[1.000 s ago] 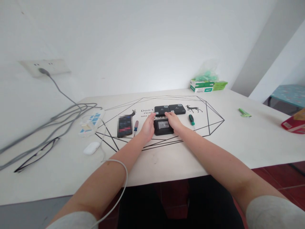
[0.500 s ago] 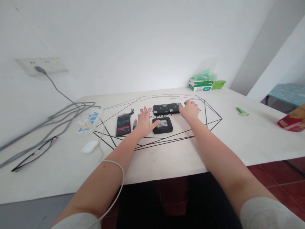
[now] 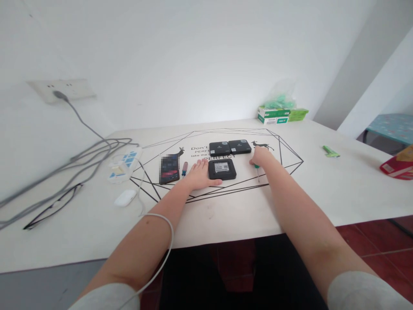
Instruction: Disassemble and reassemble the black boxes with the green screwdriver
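My left hand lies flat on the table mat with its fingers stretched out, against the left side of a square black box with a white label. Its thumb runs along the box's near edge. My right hand is closed round the green handle of a screwdriver, whose thin shaft points toward me. Two more black boxes, a left one and a right one, sit side by side beyond the labelled one. A second screwdriver, with a reddish and blue handle, is left of my left hand.
A phone, a white earphone case, glasses and a power strip with grey cables occupy the left. Green-and-white cartons stand at the back. A green wrapper and a red package are on the right.
My right hand has moved from beside the far right box nearer to me and closed on the screwdriver. My left hand has slid down beside the labelled box, its thumb now off the top.
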Motion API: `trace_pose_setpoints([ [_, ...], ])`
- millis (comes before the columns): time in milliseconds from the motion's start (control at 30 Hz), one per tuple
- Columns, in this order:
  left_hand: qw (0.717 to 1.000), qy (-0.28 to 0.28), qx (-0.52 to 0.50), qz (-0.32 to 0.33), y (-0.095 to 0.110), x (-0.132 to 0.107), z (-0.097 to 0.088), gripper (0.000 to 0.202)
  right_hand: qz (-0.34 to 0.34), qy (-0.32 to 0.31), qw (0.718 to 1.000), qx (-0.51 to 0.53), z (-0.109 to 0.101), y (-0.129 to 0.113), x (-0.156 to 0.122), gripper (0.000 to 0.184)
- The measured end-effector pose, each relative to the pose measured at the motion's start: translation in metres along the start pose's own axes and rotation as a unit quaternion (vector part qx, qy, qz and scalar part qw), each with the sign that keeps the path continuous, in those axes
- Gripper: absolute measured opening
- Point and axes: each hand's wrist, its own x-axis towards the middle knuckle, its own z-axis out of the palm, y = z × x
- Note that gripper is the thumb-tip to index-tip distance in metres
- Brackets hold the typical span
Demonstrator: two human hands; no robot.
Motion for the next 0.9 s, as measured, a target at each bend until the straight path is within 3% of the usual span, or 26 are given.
trace_pose_setpoints([
  [133, 1.000, 0.000, 0.007, 0.004, -0.003, 0.003, 0.001, 0.136, 0.009, -0.022, 1.000, -0.017, -0.006, -0.011, -0.005, 0.045],
  [233, 1.000, 0.008, -0.005, 0.010, -0.004, 0.006, 0.000, 0.136, -0.050, 0.023, 0.996, 0.068, -0.013, -0.025, -0.012, 0.055],
  [367, 0.999, 0.020, -0.034, 0.028, -0.004, 0.012, -0.003, 0.133, -0.183, 0.120, 0.954, 0.204, -0.018, -0.046, -0.029, 0.055],
  [500, 0.998, 0.025, -0.039, 0.035, -0.002, 0.013, -0.005, 0.126, -0.263, 0.140, 0.913, 0.278, -0.013, -0.059, -0.044, 0.058],
  [900, 0.998, 0.017, -0.023, 0.050, 0.007, 0.004, 0.002, 0.125, -0.298, 0.137, 0.910, 0.254, 0.003, -0.055, -0.042, 0.052],
])
